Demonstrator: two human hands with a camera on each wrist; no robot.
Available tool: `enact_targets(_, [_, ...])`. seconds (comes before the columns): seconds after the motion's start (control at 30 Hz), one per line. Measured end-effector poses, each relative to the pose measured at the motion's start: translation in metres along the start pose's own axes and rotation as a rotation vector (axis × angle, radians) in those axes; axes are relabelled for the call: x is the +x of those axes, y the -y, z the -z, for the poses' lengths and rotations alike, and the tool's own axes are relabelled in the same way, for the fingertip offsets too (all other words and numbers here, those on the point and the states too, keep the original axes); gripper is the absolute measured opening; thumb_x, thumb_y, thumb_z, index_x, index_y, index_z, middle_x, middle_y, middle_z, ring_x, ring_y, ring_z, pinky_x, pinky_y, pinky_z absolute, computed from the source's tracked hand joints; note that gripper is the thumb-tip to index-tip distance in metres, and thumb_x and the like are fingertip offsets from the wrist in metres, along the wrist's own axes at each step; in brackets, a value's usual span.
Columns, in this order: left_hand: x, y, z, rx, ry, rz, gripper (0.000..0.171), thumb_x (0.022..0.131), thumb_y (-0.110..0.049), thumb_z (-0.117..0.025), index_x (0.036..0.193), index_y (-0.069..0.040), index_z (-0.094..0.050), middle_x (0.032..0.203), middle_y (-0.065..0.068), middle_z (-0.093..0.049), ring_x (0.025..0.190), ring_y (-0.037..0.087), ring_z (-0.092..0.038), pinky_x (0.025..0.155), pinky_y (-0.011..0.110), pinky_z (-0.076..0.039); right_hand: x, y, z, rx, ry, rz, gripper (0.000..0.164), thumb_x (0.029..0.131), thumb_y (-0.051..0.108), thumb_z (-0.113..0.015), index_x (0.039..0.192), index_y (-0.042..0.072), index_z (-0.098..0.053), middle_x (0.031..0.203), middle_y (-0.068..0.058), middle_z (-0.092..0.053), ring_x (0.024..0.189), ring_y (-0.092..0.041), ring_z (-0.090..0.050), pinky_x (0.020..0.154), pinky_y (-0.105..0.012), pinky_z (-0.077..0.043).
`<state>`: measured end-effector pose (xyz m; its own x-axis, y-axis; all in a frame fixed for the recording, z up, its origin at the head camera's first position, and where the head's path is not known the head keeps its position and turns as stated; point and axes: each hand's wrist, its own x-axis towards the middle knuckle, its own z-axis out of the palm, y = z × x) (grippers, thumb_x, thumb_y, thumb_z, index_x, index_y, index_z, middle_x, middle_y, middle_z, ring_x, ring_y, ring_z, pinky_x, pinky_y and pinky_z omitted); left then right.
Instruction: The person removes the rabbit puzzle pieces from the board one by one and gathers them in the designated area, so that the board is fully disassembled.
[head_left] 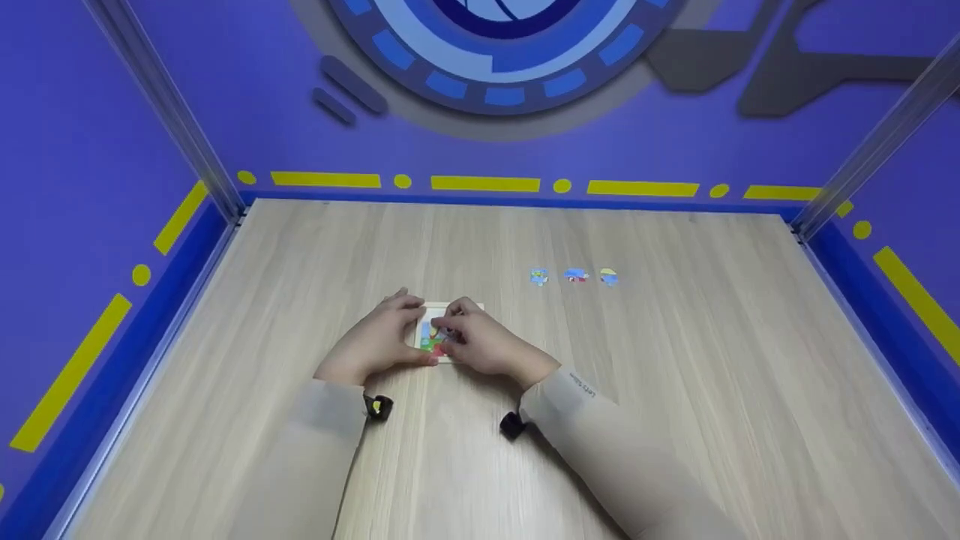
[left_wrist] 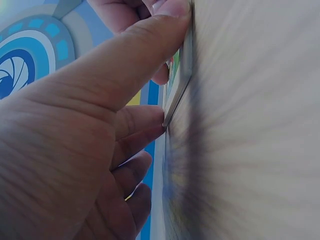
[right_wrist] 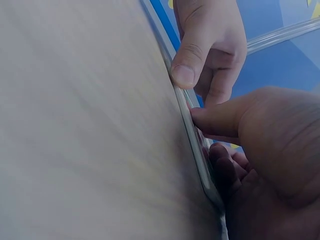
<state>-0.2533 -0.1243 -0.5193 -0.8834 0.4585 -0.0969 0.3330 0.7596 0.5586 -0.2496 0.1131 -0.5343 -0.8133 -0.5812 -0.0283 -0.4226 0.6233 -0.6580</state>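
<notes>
A small jigsaw puzzle board (head_left: pixel 426 339) with a pale rim lies on the table, partly covered by both hands. Colourful pieces in blue, green and red show inside it. My left hand (head_left: pixel 381 337) holds the board from the left, its thumb (left_wrist: pixel 150 45) at the near edge and fingertips at the far left corner. Over the board's right half, my right hand (head_left: pixel 487 341) has its thumb and fingers bent down around a puzzle piece (head_left: pixel 452 334), mostly hidden beneath them. In the right wrist view the right thumb (right_wrist: pixel 220 120) touches the board's face.
Three loose puzzle pieces lie in a row to the far right of the board: a left one (head_left: pixel 538 276), a middle one (head_left: pixel 576 275) and a right one (head_left: pixel 609 277). The wooden table (head_left: pixel 712 360) is bordered by blue-purple panels (head_left: pixel 480 157).
</notes>
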Motion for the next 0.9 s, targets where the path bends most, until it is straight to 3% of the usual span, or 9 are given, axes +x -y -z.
enact_targets(0.23, [0.0001,0.0,0.0004,-0.01,0.002,0.013,0.101,0.083,-0.046,-0.101,0.161,0.003,-0.06,0.177,0.013,-0.05,0.178,0.04,-0.022,0.144,0.057,-0.03,0.0017,0.002,-0.0012,-0.01,0.0,0.005,0.049,0.113,0.016,-0.069,0.158,-0.001,-0.063,0.15,-0.017,-0.054,0.107,-0.015,-0.058,0.098,-0.035,-0.057])
enact_targets(0.43, [-0.0003,-0.0004,0.0004,-0.026,0.003,0.018,0.1,0.084,-0.045,-0.101,0.162,0.002,-0.059,0.178,0.012,-0.048,0.178,0.039,-0.021,0.144,0.057,-0.03,0.0027,0.0015,-0.0011,-0.008,-0.01,-0.004,0.046,0.112,0.017,-0.07,0.155,0.002,-0.065,0.152,-0.018,-0.055,0.107,-0.018,-0.059,0.101,-0.04,-0.057])
enact_targets(0.9, [-0.0008,-0.0003,0.0032,-0.001,0.022,-0.009,0.096,0.086,-0.045,-0.099,0.16,0.003,-0.06,0.176,0.013,-0.051,0.178,0.041,-0.022,0.144,0.056,-0.03,0.0004,0.0026,-0.0011,0.058,-0.013,-0.021,0.046,0.111,0.014,-0.071,0.155,0.004,-0.06,0.153,-0.015,-0.055,0.124,-0.025,-0.065,0.113,-0.044,-0.059])
